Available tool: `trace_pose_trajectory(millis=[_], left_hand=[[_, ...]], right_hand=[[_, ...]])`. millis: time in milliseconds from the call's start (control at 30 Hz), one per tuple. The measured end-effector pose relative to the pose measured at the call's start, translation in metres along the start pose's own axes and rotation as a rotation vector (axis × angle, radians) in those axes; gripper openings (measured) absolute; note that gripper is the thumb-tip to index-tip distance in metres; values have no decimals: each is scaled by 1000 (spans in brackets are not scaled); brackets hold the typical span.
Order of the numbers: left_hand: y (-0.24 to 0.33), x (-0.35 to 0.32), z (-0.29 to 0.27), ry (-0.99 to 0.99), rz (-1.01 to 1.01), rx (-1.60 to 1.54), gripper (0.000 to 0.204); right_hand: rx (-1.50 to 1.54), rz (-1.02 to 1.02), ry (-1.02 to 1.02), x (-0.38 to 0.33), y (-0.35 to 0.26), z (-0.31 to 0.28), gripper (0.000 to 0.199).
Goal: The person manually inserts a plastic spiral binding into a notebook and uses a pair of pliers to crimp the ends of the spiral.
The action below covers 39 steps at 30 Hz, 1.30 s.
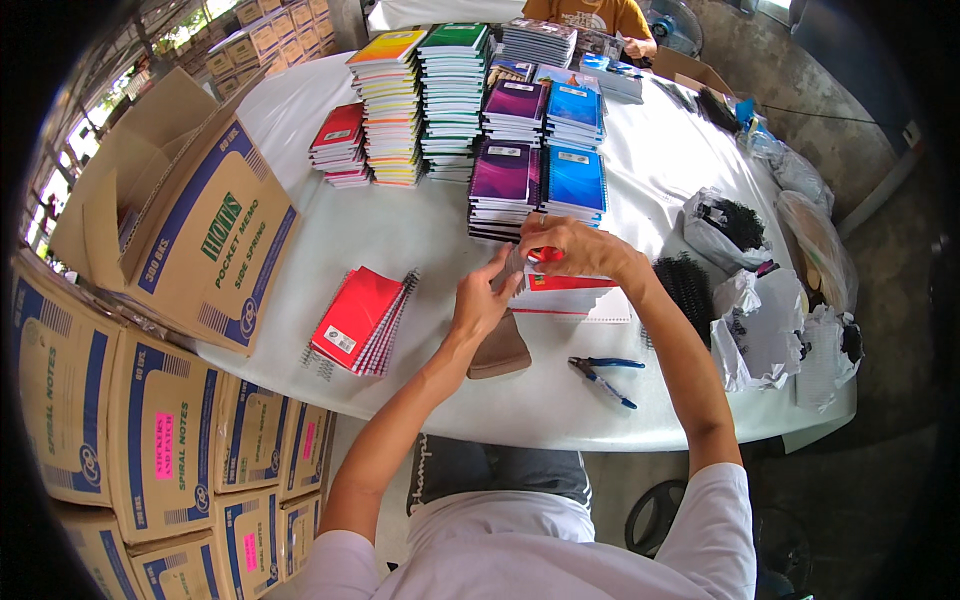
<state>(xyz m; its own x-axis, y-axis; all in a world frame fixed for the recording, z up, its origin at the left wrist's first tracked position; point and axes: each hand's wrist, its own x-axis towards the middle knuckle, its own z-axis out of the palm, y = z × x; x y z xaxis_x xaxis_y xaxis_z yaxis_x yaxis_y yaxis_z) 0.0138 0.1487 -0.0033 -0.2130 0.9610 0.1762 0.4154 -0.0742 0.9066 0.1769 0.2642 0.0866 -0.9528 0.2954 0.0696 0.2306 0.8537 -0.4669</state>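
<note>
On the counter (520,410): our work sits near the edge, between us and the tall stacks.
Left hand (482,300): closed in a pinch on what looks like a notebook (515,263), seen by its grey edge.
Right hand (575,248): fingers curled over something red just beside it; we cannot tell how firmly they grip, or whether it is the same piece.
Red pile (565,283): just below our right hand, white sheets (608,306) jutting out; we see no coil there, so we judge this part undone.
Red batch (360,315): to the left, coils showing; we take it as bound.
Tall stacks: yellow (390,110), green (453,100), purple (505,180) and blue (575,180); to us they look finished.
Open carton (225,240): flaps up, its inside too shadowed for us to name the contents.
Closed cartons (165,420): piled lower left, contents hidden.
Paper wraps (750,320): torn, with black coils poking out; more loose coils (684,285) lie beside.
Pliers (605,380): resting free of our hands.
</note>
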Motion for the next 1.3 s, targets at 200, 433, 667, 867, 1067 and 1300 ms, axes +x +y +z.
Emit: trace_pose_trajectory(millis=[200,433,667,867,1067,1300], left_hand=[[-13,9,15,60,-51,-139,48],[-17,11,23,88,-100,-292,44],[-23,10,30,81,-159,-330,42],[-38,11,34,143,-121,-244,40],[-44,12,35,159,-120,-302,38],[-15,8,26,76,-233,-343,38]], right_hand=[[54,-23,31,-2,0,-2,26],[52,-31,60,-3,5,1,29],[-29,-75,54,-3,3,4,32],[-16,-44,40,-3,7,5,35],[-4,-87,89,-1,7,5,28],[47,-25,54,-2,5,2,26]])
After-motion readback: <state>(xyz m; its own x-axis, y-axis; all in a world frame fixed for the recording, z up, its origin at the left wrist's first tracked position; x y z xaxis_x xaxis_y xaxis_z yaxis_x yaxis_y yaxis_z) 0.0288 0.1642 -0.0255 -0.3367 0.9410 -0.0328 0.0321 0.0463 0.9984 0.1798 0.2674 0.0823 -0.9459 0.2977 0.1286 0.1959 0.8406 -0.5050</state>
